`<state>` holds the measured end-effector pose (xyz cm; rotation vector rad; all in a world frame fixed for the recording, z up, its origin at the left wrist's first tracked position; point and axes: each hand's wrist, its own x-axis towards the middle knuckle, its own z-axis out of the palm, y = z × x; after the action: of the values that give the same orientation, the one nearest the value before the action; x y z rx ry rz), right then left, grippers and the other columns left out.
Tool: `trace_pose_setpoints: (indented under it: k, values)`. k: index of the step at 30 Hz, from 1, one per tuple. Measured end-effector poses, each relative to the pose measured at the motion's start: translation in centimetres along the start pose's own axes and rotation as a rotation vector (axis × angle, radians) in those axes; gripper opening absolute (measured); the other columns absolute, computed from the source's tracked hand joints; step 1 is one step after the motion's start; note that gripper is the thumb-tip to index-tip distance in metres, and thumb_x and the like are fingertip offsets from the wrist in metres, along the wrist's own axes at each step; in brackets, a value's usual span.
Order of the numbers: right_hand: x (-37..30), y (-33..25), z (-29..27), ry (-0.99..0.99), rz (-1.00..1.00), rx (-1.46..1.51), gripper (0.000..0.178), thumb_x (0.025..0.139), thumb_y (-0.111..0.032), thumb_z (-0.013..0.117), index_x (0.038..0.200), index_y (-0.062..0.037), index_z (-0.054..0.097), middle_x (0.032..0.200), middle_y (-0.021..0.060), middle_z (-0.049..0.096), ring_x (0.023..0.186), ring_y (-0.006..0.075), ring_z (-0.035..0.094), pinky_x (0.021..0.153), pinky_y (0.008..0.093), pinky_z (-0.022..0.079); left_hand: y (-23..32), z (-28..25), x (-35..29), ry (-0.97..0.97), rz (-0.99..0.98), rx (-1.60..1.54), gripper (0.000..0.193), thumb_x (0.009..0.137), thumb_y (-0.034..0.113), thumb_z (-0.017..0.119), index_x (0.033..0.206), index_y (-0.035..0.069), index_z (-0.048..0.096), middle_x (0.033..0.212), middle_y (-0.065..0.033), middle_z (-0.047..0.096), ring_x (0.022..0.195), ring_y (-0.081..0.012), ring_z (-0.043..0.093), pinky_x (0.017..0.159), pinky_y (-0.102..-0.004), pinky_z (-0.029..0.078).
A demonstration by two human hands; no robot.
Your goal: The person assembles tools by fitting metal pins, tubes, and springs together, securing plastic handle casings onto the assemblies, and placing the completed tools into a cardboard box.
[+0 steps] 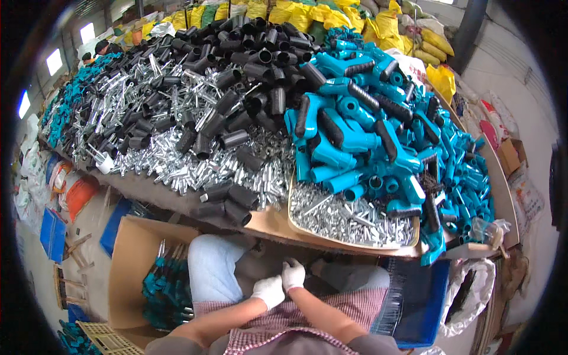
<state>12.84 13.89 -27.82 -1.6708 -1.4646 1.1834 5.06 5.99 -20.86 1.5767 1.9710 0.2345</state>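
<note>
In white gloves, my left hand (269, 291) and my right hand (293, 274) meet above my lap, between my knees. Both look closed, fingers curled; whatever may be inside them is too small or hidden to make out. Beyond them stands a table heaped with parts. A tray (355, 241) of small silver metal pieces lies nearest, at the table's front edge. Teal plastic tool housings (349, 148) with black grips are piled over and behind it. To the left lie shiny metal rods (171, 160) and black plastic tubes (234, 139).
At my left, a cardboard box (127, 266) holds teal-and-black tools (168, 287). On my right a blue crate (435, 302) contains thin metal rods, beside a white sack (473, 296). Yellow sacks (302, 15) are stacked behind the table. A plastic basket (106, 340) sits lower left.
</note>
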Motion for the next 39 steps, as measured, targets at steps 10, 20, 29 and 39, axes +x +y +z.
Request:
trace_pose_setpoints:
  k: [10, 20, 29, 39]
  values:
    - [0.0, -0.7, -0.7, -0.054, 0.094, 0.103, 0.022, 0.088, -0.011, 0.064, 0.104, 0.0016, 0.071, 0.097, 0.015, 0.073, 0.091, 0.0223, 0.068, 0.083, 0.0316, 0.052, 0.1, -0.8, 1.0, -0.013, 0.059, 0.079, 0.024, 0.078, 0.02, 0.056, 0.096, 0.007, 0.065, 0.088, -0.0163, 0.072, 0.081, -0.0363, 0.07, 0.072, -0.0486, 0.056]
    - [-0.2, -1.4, -1.4, -0.186, 0.076, 0.027, 0.028, 0.086, -0.017, 0.066, 0.107, 0.0012, 0.071, 0.1, 0.0184, 0.073, 0.094, 0.025, 0.069, 0.086, 0.0332, 0.052, 0.6, -3.0, -0.2, -0.069, 0.068, 0.019, 0.03, 0.078, 0.025, 0.058, 0.101, 0.006, 0.065, 0.096, -0.0188, 0.071, 0.089, -0.0363, 0.069, 0.078, -0.0481, 0.055]
    - [-0.1, -3.9, -2.5, -0.343, 0.27, 0.165, 0.029, 0.09, -0.015, 0.063, 0.111, 0.003, 0.069, 0.11, 0.0139, 0.071, 0.1, 0.0216, 0.065, 0.09, 0.0299, 0.048, 0.5, -5.5, -0.7, -0.117, 0.059, 0.013, 0.037, 0.078, 0.025, 0.057, 0.108, 0.004, 0.062, 0.102, -0.0199, 0.069, 0.094, -0.0357, 0.068, 0.079, -0.048, 0.055]
    - [0.1, -0.6, -1.0, -0.135, -0.062, -0.045, 0.028, 0.085, -0.016, 0.067, 0.103, 0.0041, 0.071, 0.1, 0.0218, 0.072, 0.091, 0.0291, 0.068, 0.084, 0.0366, 0.051, -0.6, 0.6, 0.9, -0.033, 0.018, -0.167, 0.026, 0.08, 0.028, 0.06, 0.094, 0.008, 0.068, 0.091, -0.0157, 0.072, 0.082, -0.0373, 0.069, 0.072, -0.048, 0.055]
